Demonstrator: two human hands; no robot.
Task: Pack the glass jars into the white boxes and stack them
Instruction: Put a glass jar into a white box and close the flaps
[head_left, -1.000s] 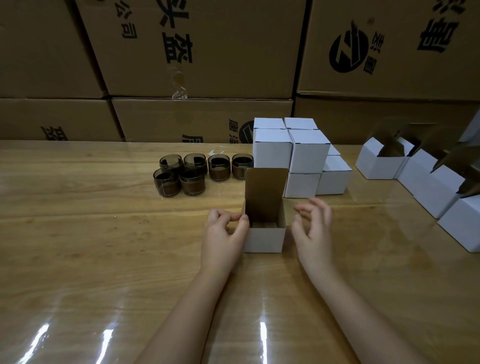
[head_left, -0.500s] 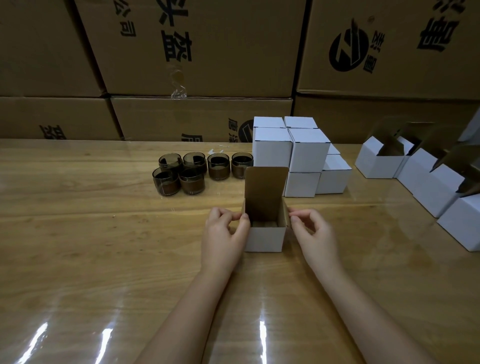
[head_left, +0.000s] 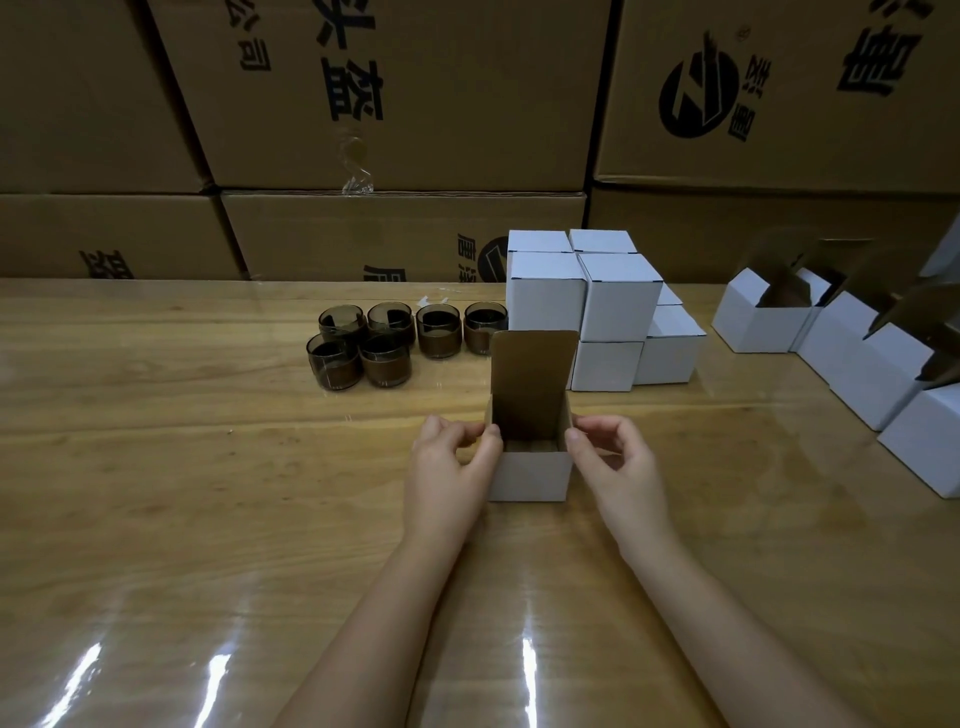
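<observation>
A small white box stands on the table in front of me, its brown-lined lid flap upright at the back. My left hand pinches the box's left side flap. On the other side, my right hand pinches the right side flap. What lies inside the box is too dark to tell. Several dark glass jars stand in a cluster behind and to the left. Behind the open box rises a stack of shut white boxes, two layers high.
Several open white boxes with raised flaps line the right side of the table. Large brown cartons are stacked like a wall along the table's far edge. The glossy wooden table extends left and toward me.
My right hand moved in from beside the box and closed its fingers on the right side flap. The left hand stayed on the left flap.
</observation>
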